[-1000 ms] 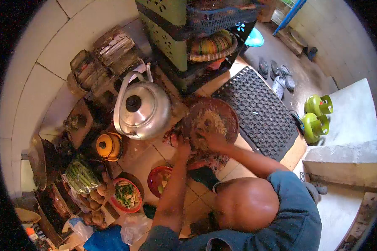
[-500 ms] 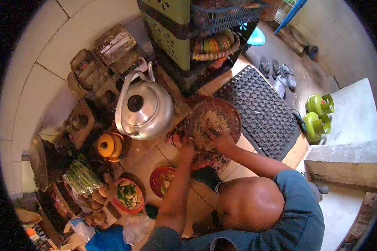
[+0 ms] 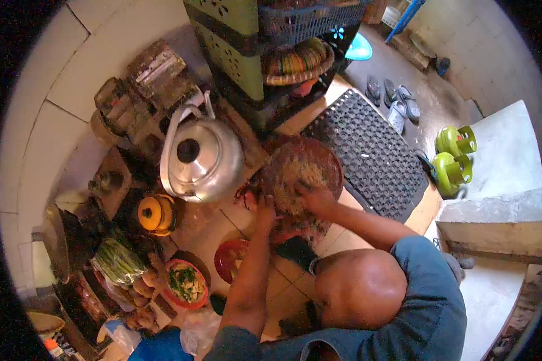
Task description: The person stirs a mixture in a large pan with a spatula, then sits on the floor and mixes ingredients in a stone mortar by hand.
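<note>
A wide, dark brown bowl [image 3: 337, 170] with a crumbly, pale brown food mixture [image 3: 298, 174] sits on the floor in front of me. My left hand [image 3: 267, 210] is closed on the near left rim of the bowl. Inside it, my right hand [image 3: 317, 201] has its fingers curled into the mixture; the fingertips are partly hidden. Left of my left forearm stands a red bowl [image 3: 221, 263] with a few pieces of food, partly covered by the arm. Farther left is a red-rimmed bowl [image 3: 206, 290] of chopped greens and pale pieces.
A large metal kettle [image 3: 214, 165] stands left of the brown bowl, near a small orange lidded pot [image 3: 155, 215]. Wrapped green vegetables [image 3: 119, 260] lie at left. A black rubber mat [image 3: 373, 156], a drawer rack [image 3: 229, 60] and green gas cylinders [image 3: 448, 173] are beyond.
The view has shifted slightly, moving most things a little left. My right hand has shifted slightly within the mixture; my left hand stays at the brown bowl's rim.
</note>
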A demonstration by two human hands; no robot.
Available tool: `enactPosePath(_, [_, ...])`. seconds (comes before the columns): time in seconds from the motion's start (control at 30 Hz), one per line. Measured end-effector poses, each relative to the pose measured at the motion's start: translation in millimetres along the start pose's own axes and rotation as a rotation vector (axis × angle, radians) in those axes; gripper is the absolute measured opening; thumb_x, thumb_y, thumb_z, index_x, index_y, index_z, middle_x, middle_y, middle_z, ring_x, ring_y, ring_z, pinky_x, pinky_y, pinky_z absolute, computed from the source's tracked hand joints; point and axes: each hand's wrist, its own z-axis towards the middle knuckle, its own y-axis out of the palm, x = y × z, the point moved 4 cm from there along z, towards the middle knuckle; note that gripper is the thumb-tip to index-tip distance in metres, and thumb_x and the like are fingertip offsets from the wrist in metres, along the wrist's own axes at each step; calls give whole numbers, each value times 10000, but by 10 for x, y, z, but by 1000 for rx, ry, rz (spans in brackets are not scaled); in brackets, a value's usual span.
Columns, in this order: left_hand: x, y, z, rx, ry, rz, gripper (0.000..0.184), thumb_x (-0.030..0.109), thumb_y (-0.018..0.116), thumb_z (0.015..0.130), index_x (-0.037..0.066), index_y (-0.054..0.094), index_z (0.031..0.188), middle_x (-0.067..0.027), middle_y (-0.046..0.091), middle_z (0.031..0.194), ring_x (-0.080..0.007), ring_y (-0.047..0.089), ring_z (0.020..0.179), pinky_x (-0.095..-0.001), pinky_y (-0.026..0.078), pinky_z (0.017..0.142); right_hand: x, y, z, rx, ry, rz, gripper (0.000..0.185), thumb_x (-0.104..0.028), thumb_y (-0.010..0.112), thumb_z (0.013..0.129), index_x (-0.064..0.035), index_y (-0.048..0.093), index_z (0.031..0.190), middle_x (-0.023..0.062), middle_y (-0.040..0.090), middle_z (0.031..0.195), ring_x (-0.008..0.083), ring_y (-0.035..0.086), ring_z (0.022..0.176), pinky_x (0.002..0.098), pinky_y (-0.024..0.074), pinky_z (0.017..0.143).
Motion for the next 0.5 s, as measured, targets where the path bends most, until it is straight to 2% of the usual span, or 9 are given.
enactPosePath(0.03, [-108, 70, -35, 15, 11, 33, 423, 220, 405, 954, -10, 438, 1307, -230, 462, 1303, -382, 409, 1224, -516, 395, 969, -13, -29, -34, -69, 37, 40, 505, -438, 457, 904, -210, 421, 1353, 219, 575, 1165, 408, 566, 1027, 464, 447, 889])
enactPosePath(0.07, [-480, 269, 143, 76, 176, 356, 430, 230, 411, 951, -16, 441, 1303, -227, 474, 1291, -380, 410, 1222, -526, 389, 969, 256, 46, 272, -75, -24, 112, 507, -450, 455, 903, -205, 429, 1347, 219, 573, 1169, 408, 558, 1045, 457, 441, 904])
enactPosePath(0.1, [-532, 302, 144, 90, 257, 521, 441, 246, 418, 949, -24, 444, 1296, -228, 486, 1277, -379, 405, 1227, -529, 377, 977, 446, 49, 465, -83, -86, 187, 511, -462, 452, 902, -200, 437, 1340, 219, 571, 1173, 407, 549, 1062, 450, 434, 920])
enactPosePath(0.13, [-588, 336, 142, 119, 338, 686, 452, 261, 426, 946, -32, 448, 1289, -229, 497, 1262, -377, 400, 1231, -532, 365, 985, 564, -54, 501, -113, -58, 151, 513, -467, 449, 900, -198, 442, 1337, 215, 569, 1180, 400, 554, 1058, 451, 440, 913])
enactPosePath(0.23, [-523, 254, 164, 64, 321, 750, 556, 347, 479, 898, -30, 428, 1304, -218, 474, 1289, -381, 372, 1249, -550, 323, 1005, 771, -541, 606, -192, 14, 40, 523, -483, 439, 893, -195, 457, 1329, 202, 561, 1202, 378, 569, 1044, 453, 458, 893])
enactPosePath(0.3, [-541, 269, 170, 7, 299, 784, 630, 404, 515, 867, -28, 415, 1314, -211, 458, 1306, -384, 354, 1261, -562, 295, 1018, 854, -436, 445, -290, 0, -161, 515, -466, 433, 890, -200, 456, 1330, 196, 577, 1174, 357, 593, 1009, 450, 475, 871])
enactPosePath(0.37, [-615, 326, 194, -76, 310, 871, 707, 462, 550, 835, -27, 401, 1323, -205, 442, 1324, -386, 335, 1273, -574, 266, 1031, 835, 321, -5, -100, 0, -326, 497, -430, 437, 887, -217, 445, 1335, 191, 610, 1094, 340, 627, 941, 448, 496, 829])
enactPosePath(0.43, [-697, 361, 229, -131, 326, 944, 785, 519, 586, 803, -25, 388, 1333, -198, 426, 1342, -389, 317, 1286, -586, 238, 1044, 682, 590, -53, 37, 61, -293, 482, -410, 439, 892, -235, 432, 1341, 185, 628, 1040, 344, 643, 889, 455, 510, 786])
enactPosePath(0.5, [-785, 401, 241, -139, 322, 977, 841, 551, 623, 772, -8, 372, 1347, -188, 403, 1364, -391, 307, 1292, -591, 245, 1036, 399, 329, 33, -202, 117, -225, 466, -398, 431, 908, -250, 417, 1350, 178, 632, 1022, 360, 645, 859, 465, 515, 754])
